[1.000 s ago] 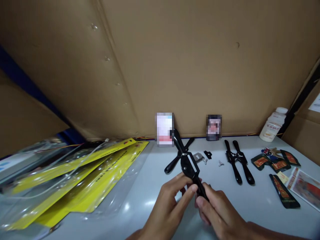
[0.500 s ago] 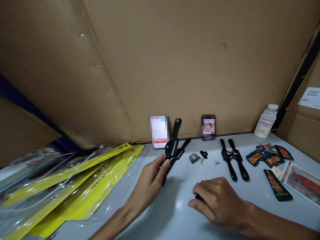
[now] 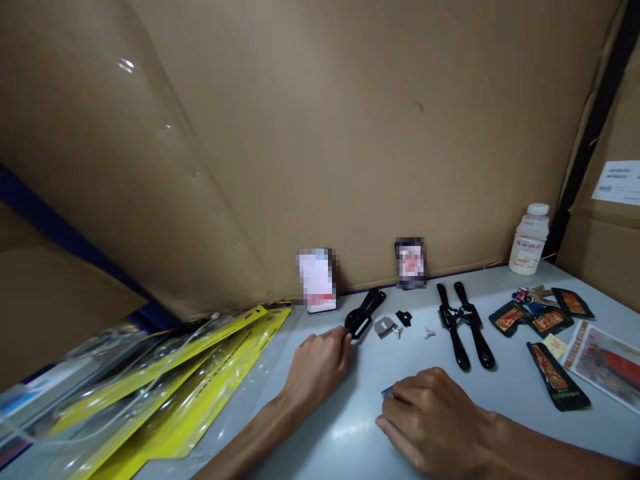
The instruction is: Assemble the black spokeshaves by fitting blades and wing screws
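My left hand [image 3: 323, 357] is closed around the near handle of a black spokeshave [image 3: 356, 323], which lies against another black spokeshave, mostly covered by it, on the table. My right hand [image 3: 433, 417] is closed low over the table, with a small greyish edge poking out past its fingers; the rest of that piece is hidden. Between the hands and the back wall lie a flat steel blade [image 3: 385, 327], a small silver thumbscrew [image 3: 398, 332] and a black cap plate [image 3: 403, 318]. Another thumbscrew [image 3: 429, 333] sits to their right.
Two assembled spokeshaves [image 3: 457, 333] lie side by side right of the loose parts. Two blurred upright screens [image 3: 318, 280] lean at the cardboard wall [image 3: 320, 133]. Yellow cards in clear packaging [image 3: 200, 393] fill the left; a bottle [image 3: 529, 243], keys and dark sachets [image 3: 557, 373] are right.
My hands have separated. The left has carried the spokeshave away to the back left and lowered it beside the other one. My right hand has turned over, closed around a small piece.
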The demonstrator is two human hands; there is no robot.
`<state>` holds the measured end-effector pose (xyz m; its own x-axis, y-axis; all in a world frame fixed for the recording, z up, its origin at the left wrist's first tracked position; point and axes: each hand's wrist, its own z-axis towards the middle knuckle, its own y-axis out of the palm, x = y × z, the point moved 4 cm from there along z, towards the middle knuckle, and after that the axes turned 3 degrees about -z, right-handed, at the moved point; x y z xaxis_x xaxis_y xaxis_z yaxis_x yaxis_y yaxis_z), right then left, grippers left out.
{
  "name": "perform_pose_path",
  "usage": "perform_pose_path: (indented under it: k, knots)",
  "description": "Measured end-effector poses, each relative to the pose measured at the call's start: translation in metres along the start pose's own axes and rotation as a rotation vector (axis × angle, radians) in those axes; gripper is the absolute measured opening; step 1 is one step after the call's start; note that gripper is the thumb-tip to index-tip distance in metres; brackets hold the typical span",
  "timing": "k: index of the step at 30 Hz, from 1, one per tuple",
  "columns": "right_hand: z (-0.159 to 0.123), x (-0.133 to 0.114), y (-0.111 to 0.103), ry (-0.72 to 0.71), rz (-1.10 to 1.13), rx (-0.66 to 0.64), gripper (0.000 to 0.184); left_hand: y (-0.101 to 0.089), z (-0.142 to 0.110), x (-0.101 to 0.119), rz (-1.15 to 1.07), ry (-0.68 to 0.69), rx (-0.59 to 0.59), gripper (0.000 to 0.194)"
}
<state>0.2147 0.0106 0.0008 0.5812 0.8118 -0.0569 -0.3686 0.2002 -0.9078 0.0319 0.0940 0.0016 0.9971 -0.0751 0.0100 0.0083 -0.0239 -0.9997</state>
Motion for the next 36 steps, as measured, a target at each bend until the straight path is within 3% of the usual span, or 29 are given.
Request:
perform_pose_path:
  k: [11,23,29,36]
  knots:
    - [-0.002,-0.003,-0.002,-0.063,-0.004,0.040,0.018,-0.006,0.007,0.016,0.145,-0.022,-0.010,0.032]
    - [-0.002,-0.004,0.001,-0.100,-0.005,0.000,0.019,-0.001,0.000,0.016,0.154,0.045,-0.009,0.028]
    - [0.000,-0.005,0.001,-0.100,-0.029,-0.050,0.017,-0.009,0.010,0.006,0.039,0.298,0.084,0.023]
    - [-0.001,-0.004,0.005,-0.094,-0.027,-0.034,0.018,0.000,0.030,-0.013,-0.161,0.615,0.093,0.048]
